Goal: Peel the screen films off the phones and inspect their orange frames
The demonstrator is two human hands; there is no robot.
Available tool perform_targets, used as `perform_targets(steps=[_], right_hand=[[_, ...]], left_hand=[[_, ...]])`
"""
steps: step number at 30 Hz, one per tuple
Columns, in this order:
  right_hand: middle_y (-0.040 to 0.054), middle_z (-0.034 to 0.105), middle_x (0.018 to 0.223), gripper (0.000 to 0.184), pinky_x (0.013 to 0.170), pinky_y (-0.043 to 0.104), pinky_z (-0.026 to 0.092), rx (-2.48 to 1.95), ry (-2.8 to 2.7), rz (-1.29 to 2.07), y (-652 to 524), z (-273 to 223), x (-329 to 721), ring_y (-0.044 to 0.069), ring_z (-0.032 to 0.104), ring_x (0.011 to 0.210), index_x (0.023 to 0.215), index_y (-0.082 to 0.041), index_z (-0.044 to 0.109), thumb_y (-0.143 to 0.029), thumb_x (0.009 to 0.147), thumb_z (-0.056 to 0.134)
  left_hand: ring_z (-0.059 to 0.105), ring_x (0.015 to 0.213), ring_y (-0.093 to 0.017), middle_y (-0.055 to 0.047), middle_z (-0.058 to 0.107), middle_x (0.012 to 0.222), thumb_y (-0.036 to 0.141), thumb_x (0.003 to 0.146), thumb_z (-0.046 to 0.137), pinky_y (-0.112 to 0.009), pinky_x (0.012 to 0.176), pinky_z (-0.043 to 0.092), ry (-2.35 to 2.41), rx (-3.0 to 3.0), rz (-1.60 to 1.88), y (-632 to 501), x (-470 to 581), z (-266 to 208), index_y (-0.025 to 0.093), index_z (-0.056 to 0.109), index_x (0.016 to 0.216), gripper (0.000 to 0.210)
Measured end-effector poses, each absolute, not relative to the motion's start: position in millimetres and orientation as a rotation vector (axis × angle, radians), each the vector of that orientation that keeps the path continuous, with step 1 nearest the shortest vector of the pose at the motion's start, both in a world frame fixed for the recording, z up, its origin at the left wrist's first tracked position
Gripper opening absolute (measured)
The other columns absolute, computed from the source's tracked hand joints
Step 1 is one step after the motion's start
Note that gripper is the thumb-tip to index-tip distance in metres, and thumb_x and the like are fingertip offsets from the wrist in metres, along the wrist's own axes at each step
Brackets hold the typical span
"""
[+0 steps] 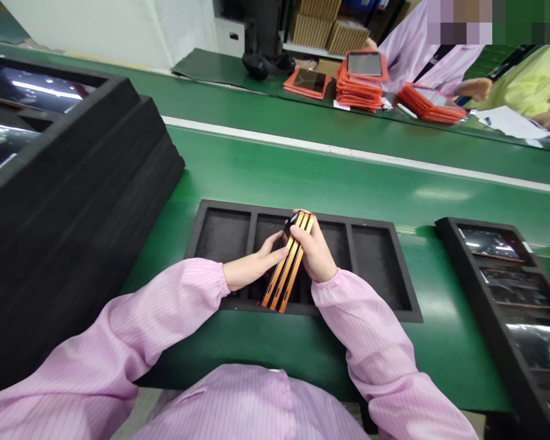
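Head view: at six o'clock, over a black foam tray (224,235), our left hand (253,266) and right hand (319,255) grip three orange-framed phones (285,278) with closed fingers. Three look gathered, none laid in; a loaded tray (499,263) sits at four o'clock.

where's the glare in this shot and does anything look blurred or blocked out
Head view: white streaks glare off screens in the black stack at left and the tray at right; a pale sheen lies on the green bench; pixel blocks hide part of the top right; the orange-edged devices look fairly sharp.
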State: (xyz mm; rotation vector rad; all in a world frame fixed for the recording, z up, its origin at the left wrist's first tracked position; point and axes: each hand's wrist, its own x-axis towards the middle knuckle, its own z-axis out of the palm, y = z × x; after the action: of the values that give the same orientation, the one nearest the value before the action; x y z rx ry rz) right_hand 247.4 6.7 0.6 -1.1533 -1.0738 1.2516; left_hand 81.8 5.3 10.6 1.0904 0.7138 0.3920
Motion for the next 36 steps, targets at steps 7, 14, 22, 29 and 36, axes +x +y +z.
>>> perform_targets(steps=[7,14,22,29,36], right_hand=[[0.0040,0.055,0.111,0.060,0.097,0.037,0.046,-1.123,-1.149,1.165,2.0,-0.4,247.3,0.019,0.056,0.099,0.125,-0.029,0.045,-0.068,0.082,0.062],[0.0079,0.037,0.147,0.083,0.114,0.045,0.037,-1.043,-1.286,1.069,-12.9,-4.8,244.7,0.025,0.047,0.129,0.149,-0.032,0.022,-0.080,0.085,0.042],[0.0094,0.047,0.137,0.086,0.110,0.041,0.042,-1.104,-1.265,1.070,-12.7,-0.2,244.3,0.025,0.047,0.129,0.148,-0.028,0.024,-0.075,0.083,0.054],[0.0082,0.046,0.140,0.079,0.115,0.046,0.036,-1.088,-1.240,1.086,-14.0,-5.1,243.4,0.025,0.046,0.132,0.149,-0.032,0.024,-0.076,0.087,0.046],[0.0038,0.046,0.142,0.064,0.112,0.047,0.042,-1.090,-1.134,1.161,-17.0,-3.4,242.2,0.022,0.045,0.134,0.148,-0.038,0.026,-0.070,0.094,0.037]], left_hand=[[0.001,0.153,-0.026,-0.006,0.001,0.166,0.074,0.087,0.044,-0.047,0.126,0.009,0.691,1.200,0.379,6.0,80.6,6.1,0.025,-0.003,0.156,0.097],[0.005,0.153,-0.028,-0.008,-0.003,0.166,0.078,0.085,0.042,-0.045,0.126,0.006,0.676,1.292,0.447,4.7,80.3,4.4,0.023,-0.009,0.156,0.103],[0.005,0.153,-0.031,-0.003,0.002,0.166,0.065,0.090,0.049,-0.047,0.126,0.011,0.613,1.228,0.473,2.8,79.4,4.6,0.028,-0.002,0.157,0.092],[0.000,0.153,-0.023,0.002,-0.002,0.166,0.061,0.095,0.041,-0.043,0.127,0.006,0.548,1.277,0.495,4.0,80.7,-0.3,0.033,0.001,0.156,0.078],[-0.002,0.153,-0.026,-0.003,-0.010,0.166,0.061,0.089,0.054,-0.045,0.126,0.004,0.498,1.381,0.473,2.4,77.5,6.8,0.030,-0.006,0.156,0.094]])
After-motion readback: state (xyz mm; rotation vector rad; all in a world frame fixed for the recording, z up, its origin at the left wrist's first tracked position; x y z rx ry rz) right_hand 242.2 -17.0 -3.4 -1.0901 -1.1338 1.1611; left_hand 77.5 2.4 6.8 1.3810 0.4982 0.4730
